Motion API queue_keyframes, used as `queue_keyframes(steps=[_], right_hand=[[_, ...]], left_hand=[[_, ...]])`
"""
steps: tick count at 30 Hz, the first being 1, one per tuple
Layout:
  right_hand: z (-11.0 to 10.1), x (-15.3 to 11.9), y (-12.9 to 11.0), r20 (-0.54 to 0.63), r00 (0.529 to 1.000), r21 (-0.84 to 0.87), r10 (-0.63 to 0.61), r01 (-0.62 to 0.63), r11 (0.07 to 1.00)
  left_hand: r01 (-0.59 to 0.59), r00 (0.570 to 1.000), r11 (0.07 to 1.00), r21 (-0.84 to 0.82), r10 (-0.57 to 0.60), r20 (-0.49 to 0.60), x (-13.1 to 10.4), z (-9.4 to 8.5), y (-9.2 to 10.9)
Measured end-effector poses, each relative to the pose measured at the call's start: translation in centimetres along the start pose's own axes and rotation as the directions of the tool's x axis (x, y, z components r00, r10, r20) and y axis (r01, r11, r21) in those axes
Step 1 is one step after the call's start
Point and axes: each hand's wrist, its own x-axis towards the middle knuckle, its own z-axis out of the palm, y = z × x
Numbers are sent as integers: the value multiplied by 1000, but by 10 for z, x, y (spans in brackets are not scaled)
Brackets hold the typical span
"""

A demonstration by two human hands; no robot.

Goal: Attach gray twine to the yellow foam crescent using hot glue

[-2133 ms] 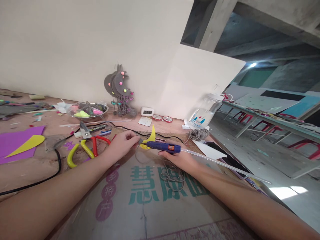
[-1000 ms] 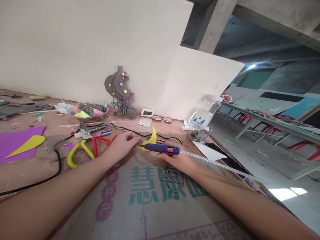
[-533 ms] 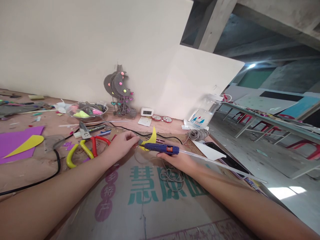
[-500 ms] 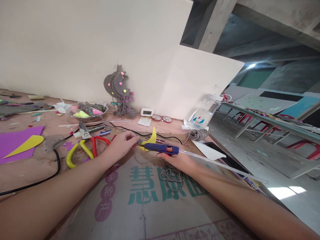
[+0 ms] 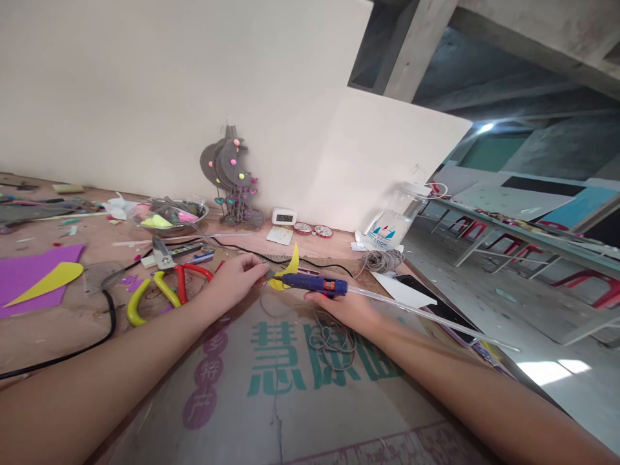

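My right hand (image 5: 341, 303) is wrapped round a blue hot glue gun (image 5: 312, 283), held level with its nozzle pointing left. A long clear glue stick (image 5: 411, 308) sticks out of its back end. My left hand (image 5: 245, 276) is closed in a pinch on a small grey piece (image 5: 269, 274), right by the nozzle tip. Behind the nozzle shows a yellow crescent (image 5: 292, 262), partly covered by the gun; what supports it is hidden. Loose grey cord (image 5: 334, 345) lies coiled on the printed cardboard (image 5: 232, 413) below my hands.
Left of me lie yellow-handled pliers (image 5: 138, 302), a red-handled tool (image 5: 182, 284) and purple sheet (image 5: 33, 274). Grey moon ornaments (image 5: 227, 161) lean at the wall near a small clock (image 5: 284, 217). At right are a plastic jar (image 5: 392, 219), cord ball (image 5: 382, 261) and phone (image 5: 436, 303).
The glue gun has shifted very slightly to the right, and the upper tip of the yellow crescent sits a little further left. Both hands keep their grip.
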Motion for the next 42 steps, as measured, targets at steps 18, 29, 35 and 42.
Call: queue_keyframes(steps=[18,29,35,42], right_hand=[[-1,2,2,-46,999,-72,26,-29,997],[0,3,9,-80,996,-54,46,-50,997],[-4,2,4,-50,998,15,49,-48,999],[-3,1,2,-35,998,-1,43,-43,999]], left_hand=[[26,1000,1000,-15,-26,7,0,-1,3],[9,1000,999,-31,-9,18,0,0,1],[17,1000,995,-94,-16,13,0,0,0],[9,1000,993,-115,-6,21,2,1,-7]])
